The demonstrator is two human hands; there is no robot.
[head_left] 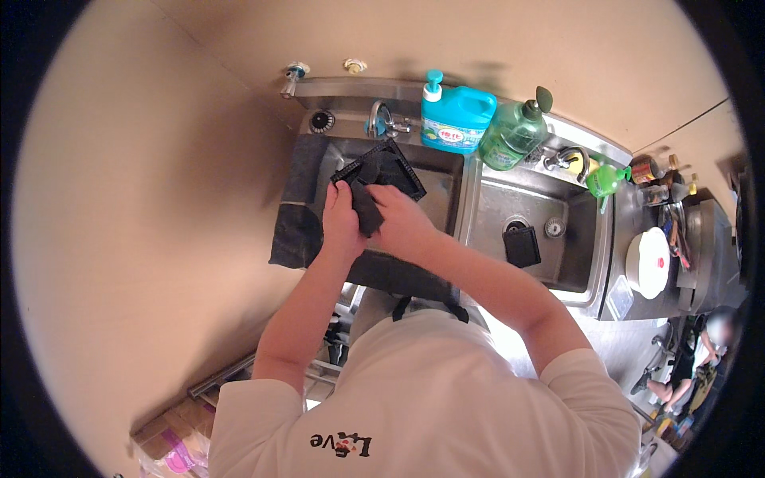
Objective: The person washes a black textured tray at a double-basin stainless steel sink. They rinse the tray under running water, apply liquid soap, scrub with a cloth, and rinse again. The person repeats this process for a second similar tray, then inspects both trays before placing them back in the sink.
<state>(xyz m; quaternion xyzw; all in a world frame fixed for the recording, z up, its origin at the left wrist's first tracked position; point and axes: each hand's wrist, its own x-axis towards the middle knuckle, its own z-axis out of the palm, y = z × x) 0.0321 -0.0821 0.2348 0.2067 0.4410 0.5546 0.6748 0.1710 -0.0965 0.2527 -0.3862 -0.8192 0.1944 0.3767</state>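
With the left hand (341, 227) and right hand (405, 227), fingers curled in, I'm gripping a dark cloth-like piece (367, 212) over the left sink (444, 179). A black square tray (396, 169) is showing just beyond; whether I'm also holding it, I cannot tell.

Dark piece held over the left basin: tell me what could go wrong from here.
The dark piece could slip from the left hand and right hand into the left basin. The turquoise bottle, standing near that basin's back right corner, might topple if bumped.
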